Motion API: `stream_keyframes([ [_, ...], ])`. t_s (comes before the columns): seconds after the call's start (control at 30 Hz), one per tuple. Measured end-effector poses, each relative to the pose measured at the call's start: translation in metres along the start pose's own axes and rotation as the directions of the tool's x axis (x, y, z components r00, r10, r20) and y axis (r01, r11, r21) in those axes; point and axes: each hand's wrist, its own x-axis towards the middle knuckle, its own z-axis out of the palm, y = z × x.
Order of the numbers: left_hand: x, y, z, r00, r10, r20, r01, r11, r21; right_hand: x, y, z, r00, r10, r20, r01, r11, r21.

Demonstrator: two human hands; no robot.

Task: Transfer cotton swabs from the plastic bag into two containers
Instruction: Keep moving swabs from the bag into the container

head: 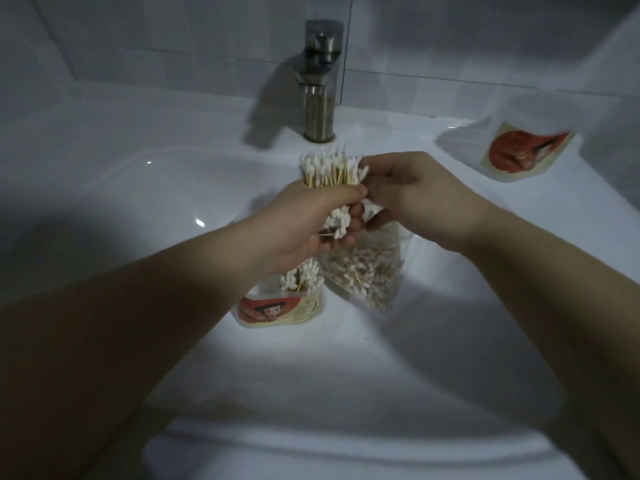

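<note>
Over the sink (138, 209) the left hand (311, 220) is gripping a thick bundle of cotton swabs (332, 169) upright, while the right hand (415, 192) is curling against the bundle's right side; I cannot tell whether it is pinching any. The plastic bag (367, 275), its mouth hidden behind the hands, is lying just right of the near container (280, 306). The second container (519, 147) is sitting blurred at the far right.

A swab bundle (330, 173) is held above the clear, swab-filled plastic bag (365, 275). One labelled container (282, 306) beside it holds upright swabs; a second container (512, 150) sits far right.
</note>
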Motion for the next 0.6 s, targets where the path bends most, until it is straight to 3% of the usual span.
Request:
stream_keyframes([
  [0.1,0.001,0.003,-0.003,0.999,-0.048,-0.009,0.048,0.999,-0.014,-0.002,0.003,0.000,0.997,-0.052,0.050,0.060,0.981,-0.186],
  [0.23,0.002,0.003,-0.004,0.994,-0.095,0.053,0.097,0.995,-0.024,0.000,0.001,0.006,0.964,-0.235,0.123,0.265,0.830,-0.490],
  [0.33,0.004,0.000,-0.004,0.991,-0.103,0.086,0.107,0.993,-0.046,0.001,-0.004,0.007,0.960,-0.268,0.084,0.261,0.743,-0.616],
  [0.4,0.005,-0.001,-0.005,0.989,-0.107,0.101,0.114,0.992,-0.059,0.001,-0.006,0.006,0.959,-0.276,0.069,0.252,0.712,-0.656],
  [0.53,0.006,0.000,-0.006,0.983,-0.106,0.148,0.119,0.989,-0.085,0.000,-0.007,0.005,0.963,-0.242,0.119,0.266,0.774,-0.574],
  [0.6,0.005,0.001,-0.005,0.981,-0.104,0.164,0.119,0.989,-0.085,0.001,-0.007,0.007,0.961,-0.245,0.130,0.273,0.754,-0.597],
])
